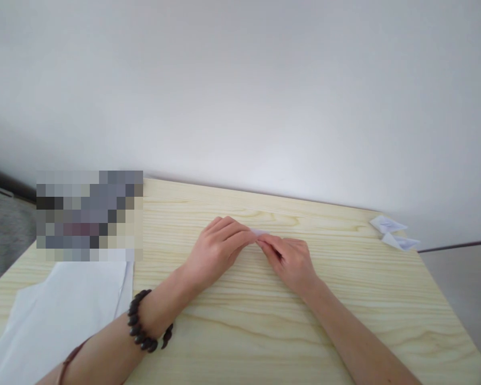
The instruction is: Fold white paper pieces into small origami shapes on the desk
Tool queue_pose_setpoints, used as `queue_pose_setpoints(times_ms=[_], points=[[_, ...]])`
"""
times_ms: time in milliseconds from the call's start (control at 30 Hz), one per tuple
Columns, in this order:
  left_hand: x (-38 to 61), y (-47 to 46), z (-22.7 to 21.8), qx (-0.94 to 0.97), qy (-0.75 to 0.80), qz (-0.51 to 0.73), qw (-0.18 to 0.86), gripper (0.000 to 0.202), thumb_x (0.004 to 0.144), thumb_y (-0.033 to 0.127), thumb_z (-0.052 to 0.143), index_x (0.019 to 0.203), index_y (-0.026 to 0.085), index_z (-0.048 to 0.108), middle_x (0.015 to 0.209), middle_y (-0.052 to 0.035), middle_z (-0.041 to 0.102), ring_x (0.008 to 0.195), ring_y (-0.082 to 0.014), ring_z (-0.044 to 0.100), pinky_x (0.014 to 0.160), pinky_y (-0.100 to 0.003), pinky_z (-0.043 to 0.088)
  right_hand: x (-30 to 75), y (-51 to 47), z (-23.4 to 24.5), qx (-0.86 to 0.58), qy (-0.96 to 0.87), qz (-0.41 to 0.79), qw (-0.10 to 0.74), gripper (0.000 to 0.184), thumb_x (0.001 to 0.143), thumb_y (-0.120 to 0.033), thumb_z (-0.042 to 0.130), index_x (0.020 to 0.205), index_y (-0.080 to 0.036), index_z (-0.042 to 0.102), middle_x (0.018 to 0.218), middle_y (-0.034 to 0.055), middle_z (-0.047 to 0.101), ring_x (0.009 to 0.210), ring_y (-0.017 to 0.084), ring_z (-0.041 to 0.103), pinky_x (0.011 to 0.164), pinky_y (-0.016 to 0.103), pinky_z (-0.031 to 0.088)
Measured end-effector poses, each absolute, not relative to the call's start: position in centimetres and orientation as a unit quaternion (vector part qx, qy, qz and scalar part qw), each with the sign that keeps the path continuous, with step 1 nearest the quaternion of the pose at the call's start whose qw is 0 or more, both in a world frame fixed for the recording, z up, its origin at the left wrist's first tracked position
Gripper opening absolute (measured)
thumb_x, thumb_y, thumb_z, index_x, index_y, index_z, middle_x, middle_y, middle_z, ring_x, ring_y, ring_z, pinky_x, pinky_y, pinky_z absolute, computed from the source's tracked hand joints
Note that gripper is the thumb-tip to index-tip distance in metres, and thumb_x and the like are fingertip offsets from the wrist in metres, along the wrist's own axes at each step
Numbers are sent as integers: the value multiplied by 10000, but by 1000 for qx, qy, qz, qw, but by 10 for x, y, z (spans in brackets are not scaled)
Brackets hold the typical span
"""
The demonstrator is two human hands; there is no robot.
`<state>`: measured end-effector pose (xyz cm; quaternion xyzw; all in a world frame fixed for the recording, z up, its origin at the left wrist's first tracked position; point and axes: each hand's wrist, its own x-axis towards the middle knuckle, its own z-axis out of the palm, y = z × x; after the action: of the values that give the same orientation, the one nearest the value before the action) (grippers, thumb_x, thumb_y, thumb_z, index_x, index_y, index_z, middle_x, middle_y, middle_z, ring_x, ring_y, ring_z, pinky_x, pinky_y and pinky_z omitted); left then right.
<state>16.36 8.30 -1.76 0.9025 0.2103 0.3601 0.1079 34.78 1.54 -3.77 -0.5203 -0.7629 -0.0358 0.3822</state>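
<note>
Near the middle of the wooden table, my left hand [220,246] and my right hand [286,259] meet with their fingertips on a small piece of white paper [257,232]. Only a little of this paper shows between the fingers; its shape is mostly hidden. The fingers of both hands are pinched closed on it. Dark beads circle my left wrist. At the right back corner of the table lie two folded white paper boats [388,224], one beside the other.
White paper sheets [64,310] lie in a loose pile on the left of the table [232,331]. Behind them is a blurred-out, pixelated area. A white wall [256,96] stands along the table's back edge. The right edge slopes toward me.
</note>
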Motion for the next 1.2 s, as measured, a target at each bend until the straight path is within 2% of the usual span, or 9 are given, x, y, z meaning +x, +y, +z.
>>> queue_pose_setpoints(times_ms=[267,467,600,767,833,933,1033,1100,1200], points=[[166,82,-14,888,222,378,135,92,898,132,537,863,167,615,817,-35,691,763,-147,587,729,-287,464,346,15,-33,-547,-738,7,395,104,925,-248,542,909,-173,612,502,-66,569,418,61,518,481,174,377],[166,83,-15,888,229,365,157,70,902,172,550,902,175,620,864,-36,696,810,-146,613,779,-289,493,348,14,-34,-535,-748,-10,393,113,931,-220,514,919,-189,623,608,-18,660,479,88,578,524,195,420],[166,83,-19,887,240,368,144,165,901,155,548,1051,185,610,982,-52,676,928,-154,617,839,-292,511,348,14,-33,-564,-718,-3,407,104,932,-215,503,930,-198,606,639,-16,653,479,84,556,527,193,439],[166,82,-22,875,253,374,173,288,907,59,485,1145,195,572,1075,-53,637,1004,-128,613,879,-246,509,348,16,-31,-569,-692,28,444,101,930,-188,490,934,-203,589,956,69,605,742,122,602,545,206,483],[166,82,-23,867,252,386,188,277,903,63,498,1132,199,575,1059,-43,639,994,-120,617,891,-241,508,348,17,-30,-555,-687,35,468,102,922,-167,499,945,-209,589,985,70,580,814,135,609,563,215,505],[165,83,-23,851,267,398,216,272,891,100,539,1146,192,568,1117,-63,629,1054,-144,602,904,-268,516,348,16,-31,-544,-672,62,499,119,918,-141,495,961,-217,577,976,56,578,819,134,619,580,227,529],[165,85,-24,849,300,366,235,343,893,161,551,1233,199,525,1203,-90,612,1068,-179,602,865,-306,540,348,15,-34,-555,-643,97,519,104,922,-161,489,971,-214,563,1002,60,575,745,115,622,520,209,522],[165,86,-24,858,313,337,229,333,900,186,541,1233,202,533,1138,-80,647,1011,-187,617,856,-330,537,348,15,-36,-563,-623,117,530,90,924,-179,487,971,-211,556,1011,61,571,704,103,620,482,192,507],[165,86,-22,863,319,319,227,203,900,213,541,1090,182,605,938,-47,678,888,-176,618,806,-306,518,348,16,-38,-572,-590,146,551,66,922,-192,496,967,-213,541,978,44,575,641,83,607,459,178,484]])
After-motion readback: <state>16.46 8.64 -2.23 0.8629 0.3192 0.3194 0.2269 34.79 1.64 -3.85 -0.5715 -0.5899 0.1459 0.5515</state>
